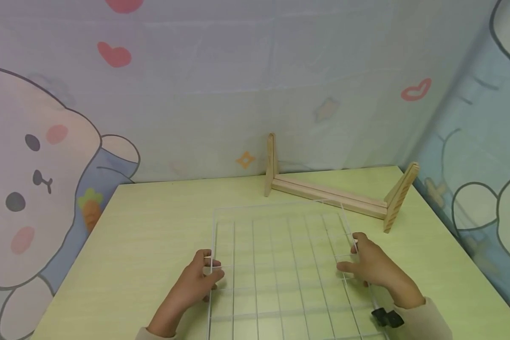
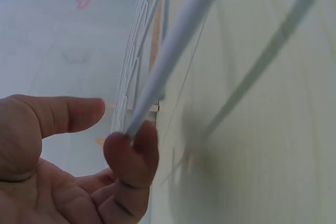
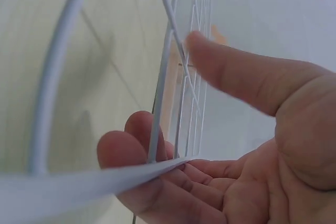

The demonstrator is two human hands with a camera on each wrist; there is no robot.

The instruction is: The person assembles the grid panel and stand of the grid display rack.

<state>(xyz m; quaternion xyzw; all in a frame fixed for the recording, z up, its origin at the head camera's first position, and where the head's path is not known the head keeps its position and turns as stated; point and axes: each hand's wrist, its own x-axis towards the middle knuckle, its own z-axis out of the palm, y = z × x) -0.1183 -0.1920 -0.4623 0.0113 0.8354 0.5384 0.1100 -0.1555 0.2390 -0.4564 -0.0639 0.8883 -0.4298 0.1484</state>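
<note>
A white wire grid panel [image 1: 255, 287] is held over the pale table by both hands, one at each side edge. My left hand [image 1: 193, 285] grips its left edge, thumb over the top side. In the left wrist view, fingertips [image 2: 131, 156] curl under the thick outer wire [image 2: 170, 56], and the thumb stands apart from it. My right hand [image 1: 376, 267] holds the right edge. The right wrist view shows its fingers [image 3: 123, 150] hooked beneath the edge wire, with the thumb [image 3: 236, 74] raised beside the grid's inner wires.
Behind the panel stands a light wooden stand [image 1: 329, 193] with two upright ends and a long crossbar; the grid's far corner overlaps it in the head view. A small black piece [image 1: 386, 318] shows by the right sleeve. A printed cloth [image 1: 323, 61] hangs behind the table [image 1: 153, 236].
</note>
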